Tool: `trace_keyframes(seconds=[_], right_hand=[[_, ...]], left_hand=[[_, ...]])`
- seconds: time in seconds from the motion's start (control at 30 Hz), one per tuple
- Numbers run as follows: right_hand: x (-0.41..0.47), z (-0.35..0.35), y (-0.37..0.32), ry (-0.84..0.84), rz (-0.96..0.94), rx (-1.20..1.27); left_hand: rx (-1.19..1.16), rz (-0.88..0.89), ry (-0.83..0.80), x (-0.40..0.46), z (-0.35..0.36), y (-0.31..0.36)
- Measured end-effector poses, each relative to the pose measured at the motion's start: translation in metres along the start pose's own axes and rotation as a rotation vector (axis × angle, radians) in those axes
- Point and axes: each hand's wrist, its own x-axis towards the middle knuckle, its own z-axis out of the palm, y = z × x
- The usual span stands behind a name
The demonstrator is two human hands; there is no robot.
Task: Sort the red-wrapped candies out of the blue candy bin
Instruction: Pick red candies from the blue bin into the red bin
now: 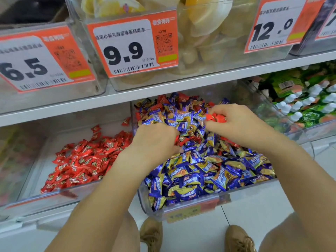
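Near edge: the blue candy bin [181,213], lower centre, heaped with blue candies [200,171]. Mid-frame, your left hand [156,140] digs palm-down; a red candy [182,140] touches its fingertips (grip not visible, cannot tell). Farther back, your right hand [234,120] pinches red wrappers [216,117]. The red candy bin [45,197] lies left of both, so your left hand is nearer.

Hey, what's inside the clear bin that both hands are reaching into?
The clear bin holds mostly blue-wrapped candies, with red-wrapped candies mixed in toward the back. The right hand pinches some red ones. Whatever lies under both hands and deeper down is covered.
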Motion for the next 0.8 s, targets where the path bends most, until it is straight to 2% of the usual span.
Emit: trace_keyframes(seconds=[0.2, 0.37, 0.53, 0.7, 0.8], right_hand=[[-0.005, 0.005, 0.007, 0.025, -0.072, -0.030], [-0.002, 0.009, 0.013, -0.004, -0.046, -0.053], [0.005, 0.029, 0.007, 0.049, -0.157, -0.299], [0.011, 0.030, 0.013, 0.091, -0.154, -0.592], [0.014, 0.026, 0.011, 0.041, -0.128, -0.596]], left_hand=[[0.059, -0.055, 0.047, 0.007, 0.001, 0.010], [0.132, 0.003, 0.064, 0.012, 0.003, 0.017], [0.159, 0.007, 0.011, 0.015, 0.002, 0.021], [-0.018, 0.012, 0.131, 0.004, 0.002, 0.009], [-0.202, -0.026, 0.233, -0.006, -0.001, -0.004]])
